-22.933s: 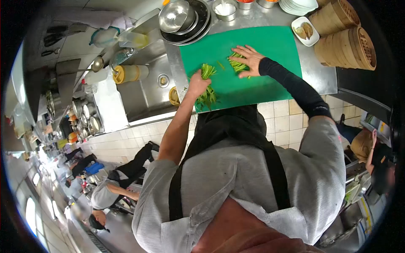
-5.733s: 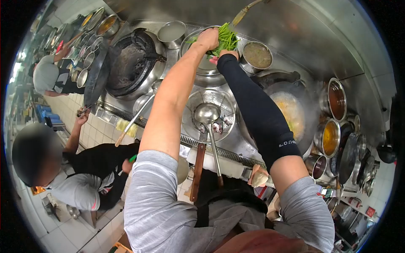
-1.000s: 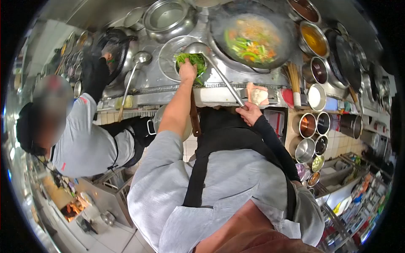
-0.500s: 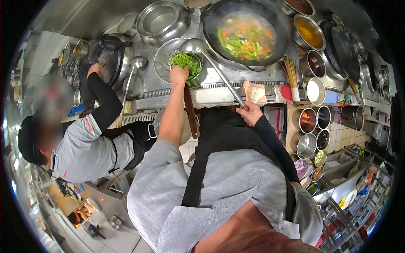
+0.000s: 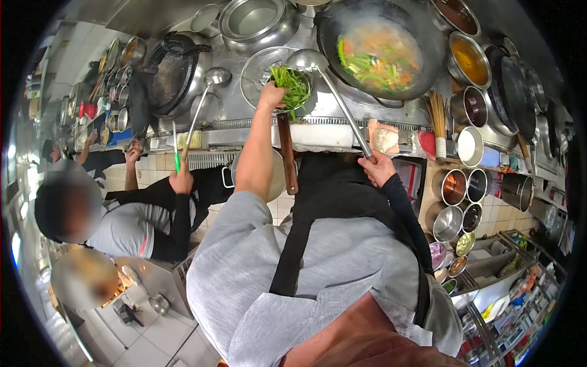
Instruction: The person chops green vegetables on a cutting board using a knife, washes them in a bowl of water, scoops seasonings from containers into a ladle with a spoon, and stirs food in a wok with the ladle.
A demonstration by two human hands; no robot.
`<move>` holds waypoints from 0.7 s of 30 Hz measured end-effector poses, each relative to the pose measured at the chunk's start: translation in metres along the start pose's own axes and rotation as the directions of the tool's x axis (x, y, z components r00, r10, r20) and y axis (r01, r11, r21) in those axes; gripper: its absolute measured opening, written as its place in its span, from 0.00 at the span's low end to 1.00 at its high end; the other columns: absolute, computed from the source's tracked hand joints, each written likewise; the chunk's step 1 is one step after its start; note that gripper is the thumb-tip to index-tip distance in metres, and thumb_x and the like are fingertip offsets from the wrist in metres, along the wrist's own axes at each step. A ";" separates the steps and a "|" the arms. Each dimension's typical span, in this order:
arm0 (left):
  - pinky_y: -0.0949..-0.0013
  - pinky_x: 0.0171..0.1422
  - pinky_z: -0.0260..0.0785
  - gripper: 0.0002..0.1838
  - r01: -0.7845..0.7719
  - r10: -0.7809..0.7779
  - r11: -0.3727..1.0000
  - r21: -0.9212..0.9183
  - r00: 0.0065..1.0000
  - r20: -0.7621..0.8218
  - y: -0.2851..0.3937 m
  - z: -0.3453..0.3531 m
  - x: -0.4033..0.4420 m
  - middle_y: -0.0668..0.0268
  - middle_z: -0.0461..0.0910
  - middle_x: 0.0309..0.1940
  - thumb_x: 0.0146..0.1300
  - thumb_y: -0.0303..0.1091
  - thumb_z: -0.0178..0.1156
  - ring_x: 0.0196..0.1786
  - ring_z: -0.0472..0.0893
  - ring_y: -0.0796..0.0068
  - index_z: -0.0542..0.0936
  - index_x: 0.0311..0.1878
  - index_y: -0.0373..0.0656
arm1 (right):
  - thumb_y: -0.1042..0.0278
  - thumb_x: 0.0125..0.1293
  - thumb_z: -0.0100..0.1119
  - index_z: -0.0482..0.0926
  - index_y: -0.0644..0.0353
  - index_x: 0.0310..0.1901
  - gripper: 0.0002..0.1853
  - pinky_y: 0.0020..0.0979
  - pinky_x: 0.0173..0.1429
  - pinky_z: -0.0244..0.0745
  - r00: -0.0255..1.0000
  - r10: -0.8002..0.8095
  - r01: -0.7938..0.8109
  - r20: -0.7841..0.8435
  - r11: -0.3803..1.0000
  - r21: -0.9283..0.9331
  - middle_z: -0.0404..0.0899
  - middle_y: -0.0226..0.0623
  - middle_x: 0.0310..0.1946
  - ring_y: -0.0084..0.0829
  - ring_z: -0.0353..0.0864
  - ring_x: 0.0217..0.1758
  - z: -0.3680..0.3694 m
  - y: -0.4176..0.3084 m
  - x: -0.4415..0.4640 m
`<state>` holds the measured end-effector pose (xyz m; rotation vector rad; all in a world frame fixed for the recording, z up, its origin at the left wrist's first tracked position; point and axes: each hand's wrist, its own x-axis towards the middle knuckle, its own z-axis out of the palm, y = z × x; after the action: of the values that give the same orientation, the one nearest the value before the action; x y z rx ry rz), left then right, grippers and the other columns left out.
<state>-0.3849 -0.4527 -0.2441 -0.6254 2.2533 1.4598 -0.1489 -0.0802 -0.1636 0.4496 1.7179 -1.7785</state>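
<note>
The fingertips of the left hand [image 5: 272, 96] are lost in the bunch of greens [image 5: 295, 90], so how tightly the fingers are closed cannot be told. The part of the strainer [image 5: 251, 78] beneath them is covered, and whether the greens are fully borne by it or partly held up is hard to make out. The end of the ladle [image 5: 341, 109] is hidden in the right hand [image 5: 380, 169], which is wrapped firmly around the handle. Its bowl is set between the strainer and the wok [image 5: 426, 76]; contact with either is unclear. The food [image 5: 379, 61] in the wok is veiled by steam, and the wok's far rim is cut off by the upper edge of the view.

The greens are seen over the strainer's right side, bright green, wet-looking and slender, with stems crossed loosely and some ends hung toward the counter edge.

A small red mark is borne on a co-worker's sleeve [image 5: 144, 243], too small to be read. A green-handled tool [image 5: 177, 160] is gripped by that person's hand [image 5: 181, 181].
</note>
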 end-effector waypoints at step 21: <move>0.60 0.56 0.78 0.29 -0.176 0.126 0.946 0.272 0.974 0.190 0.021 -0.025 0.003 0.58 0.88 0.48 0.58 0.43 0.75 0.49 0.87 0.64 0.82 0.58 0.34 | 0.66 0.71 0.66 0.73 0.56 0.39 0.09 0.25 0.14 0.53 1.000 0.015 -0.016 0.011 0.998 0.062 0.68 0.23 0.17 0.16 0.61 0.11 0.000 -0.011 -0.003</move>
<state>-0.4008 -0.4688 -0.2197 -0.2318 2.3552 1.1665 -0.1541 -0.0803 -0.1533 0.4777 1.6514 -1.8238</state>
